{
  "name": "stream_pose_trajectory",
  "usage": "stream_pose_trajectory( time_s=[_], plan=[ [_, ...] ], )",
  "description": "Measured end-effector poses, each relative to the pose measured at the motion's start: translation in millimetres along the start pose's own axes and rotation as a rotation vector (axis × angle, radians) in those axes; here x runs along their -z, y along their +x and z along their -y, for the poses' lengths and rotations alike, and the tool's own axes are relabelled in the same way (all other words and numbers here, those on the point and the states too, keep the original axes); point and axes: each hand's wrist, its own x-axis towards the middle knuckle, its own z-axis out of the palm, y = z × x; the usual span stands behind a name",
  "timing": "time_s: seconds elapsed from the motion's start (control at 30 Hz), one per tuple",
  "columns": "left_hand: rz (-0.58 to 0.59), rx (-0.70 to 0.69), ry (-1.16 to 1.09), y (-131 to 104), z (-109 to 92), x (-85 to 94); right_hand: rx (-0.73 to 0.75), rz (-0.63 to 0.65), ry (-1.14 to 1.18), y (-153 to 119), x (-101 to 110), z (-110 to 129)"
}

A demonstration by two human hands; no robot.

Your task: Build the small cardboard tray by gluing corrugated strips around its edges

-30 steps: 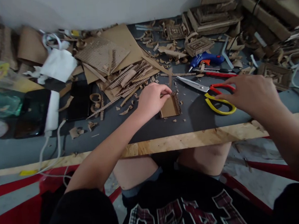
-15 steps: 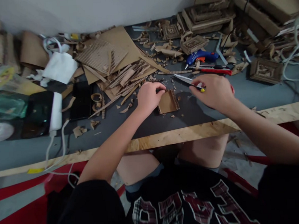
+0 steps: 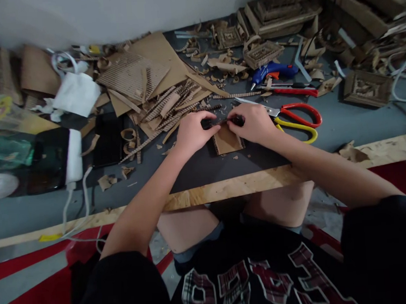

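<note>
Your left hand (image 3: 194, 130) and right hand (image 3: 253, 124) meet at the far edge of the small cardboard tray (image 3: 228, 141), which lies flat before you on the bench (image 3: 149, 181) — probably so both sets of fingertips can work that edge while the bench supports it. Your fingers curl toward your thumbs, but whether they clamp anything you can't tell from here. The scissors (image 3: 301, 122) lie just beyond your right hand, handles turned rightward, seemingly for easy reach.

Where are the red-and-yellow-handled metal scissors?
In the head view, the scissors lie right of centre, beside the right hand, below the blue plastic glue gun.
</note>
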Motion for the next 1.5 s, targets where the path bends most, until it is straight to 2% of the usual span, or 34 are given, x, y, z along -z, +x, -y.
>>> stream_pose_trajectory(
  time_s=[0.1, 0.37, 0.6, 0.87, 1.2, 1.37, 1.5],
  plan=[
    [-0.031, 0.013, 0.053, -3.2, -1.1, -0.2, -0.028, -0.008, 0.028, -0.8, 0.4, 0.3],
    [-0.165, -0.030, 0.039, -8.6, -0.7, -18.0, -0.101, -0.020, 0.052, -2.7, 0.1, -5.1],
    [-0.190, -0.003, 0.038, -8.6, -0.7, -21.1, -0.096, -0.018, 0.075, -3.1, -1.8, -6.9],
    [-0.221, -0.063, -0.001, -8.8, 1.1, -20.1, -0.057, -0.045, 0.092, -4.8, -3.4, -6.0],
    [-0.178, -0.023, 0.038, -6.6, 3.3, -17.9, -0.041, -0.046, 0.076, -4.1, -4.0, -8.4],
    [-0.154, -0.050, 0.113, -7.7, 1.9, -16.9, 0.033, -0.099, 0.148, -5.0, -7.9, -10.8],
    [-0.158, -0.063, 0.132, -7.8, 3.2, -18.1, -0.010, -0.160, 0.117, -4.8, -10.6, -11.7]
  ],
)
